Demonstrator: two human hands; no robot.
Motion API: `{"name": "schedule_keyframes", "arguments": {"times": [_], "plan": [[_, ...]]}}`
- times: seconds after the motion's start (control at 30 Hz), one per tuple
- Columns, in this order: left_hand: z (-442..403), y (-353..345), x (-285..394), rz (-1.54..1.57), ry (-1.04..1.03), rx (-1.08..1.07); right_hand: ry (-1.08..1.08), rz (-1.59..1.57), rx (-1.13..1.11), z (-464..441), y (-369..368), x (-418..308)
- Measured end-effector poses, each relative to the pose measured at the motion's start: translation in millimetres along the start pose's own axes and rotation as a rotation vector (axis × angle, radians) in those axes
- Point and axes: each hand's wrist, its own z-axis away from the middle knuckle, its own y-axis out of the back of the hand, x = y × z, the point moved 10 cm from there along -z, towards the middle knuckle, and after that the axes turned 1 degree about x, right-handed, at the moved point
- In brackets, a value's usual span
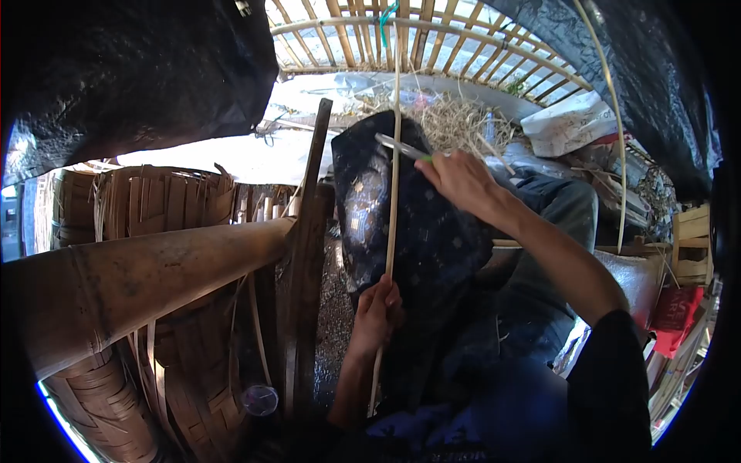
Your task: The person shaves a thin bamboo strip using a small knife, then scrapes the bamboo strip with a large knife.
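One strip [394,197] spans twelve to six o'clock over a cloth [432,231]; our left hand [376,309] pinches it at six, probably for steadiness; at two, our right hand [463,181] curls its fingers round a knife [407,150] crossing it.

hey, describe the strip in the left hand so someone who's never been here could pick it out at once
Find the dark patterned cloth near the middle. The long pale strip runs up across it, gripped low by the left hand. Unlike the hanging strip at the right, it has a knife crossing it near the cloth's top.
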Motion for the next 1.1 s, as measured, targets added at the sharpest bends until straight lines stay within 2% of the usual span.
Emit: {"name": "schedule_keyframes", "arguments": {"times": [0.03,0.1,0.13,0.17,0.23,0.27,0.3,0.37,0.4,0.63,0.7,0.77,0.83,0.87,0.9,0.93,0.97,1.0,1.03,1.1], "plan": [[2,-1,4,0.001,-0.015,-0.011,0.008,0.012,0.012,-6,9,7],[12,6,2,-0.104,0.037,0.029,-0.200,-0.228,0.183,-13,35,33],[14,7,3,-0.102,0.028,0.035,-0.400,-0.309,-0.059,-12,23,45],[15,7,5,-0.167,-0.003,0.032,-0.397,-0.310,-0.060,-14,18,45],[15,4,1,-0.238,-0.035,0.012,-0.540,-0.548,-0.164,-12,-2,45],[14,3,2,-0.372,-0.091,0.010,-0.610,-0.727,-0.214,-11,-1,40],[15,2,5,-0.510,-0.146,0.010,-0.616,-0.730,-0.206,-14,-4,40],[18,-1,9,-0.613,-0.166,0.004,-0.626,-1.139,0.070,-25,-6,48],[19,-3,13,-0.706,-0.195,0.002,-0.686,-1.214,0.089,-25,-9,55],[20,-12,26,-0.818,-0.035,-0.062,-0.615,-1.169,0.032,-13,-2,38],[18,-16,22,-0.664,0.122,-0.100,-0.590,-1.223,-0.003,-3,-6,21],[13,-16,22,-0.646,0.089,-0.107,-0.525,-1.266,0.019,-1,-10,20],[8,-19,20,-0.637,0.069,-0.122,-0.470,-1.106,-0.002,0,-3,23],[3,-15,20,-0.580,0.087,-0.054,-0.547,-0.938,0.030,7,4,35],[-2,-11,22,-0.520,0.102,0.016,-0.554,-0.942,0.038,13,7,39],[-6,-13,25,-0.524,0.103,0.014,-0.475,-0.742,0.035,18,16,43],[-11,-16,29,-0.382,0.091,0.014,-0.392,-0.539,0.024,22,24,41],[-14,-18,30,-0.233,0.079,0.017,-0.367,-0.660,-0.007,35,36,24],[-16,-18,28,-0.222,0.079,0.019,-0.363,-0.655,-0.017,49,33,17],[-22,-15,27,-0.095,0.063,0.029,-0.155,-0.622,-0.037,65,33,-7]]}}
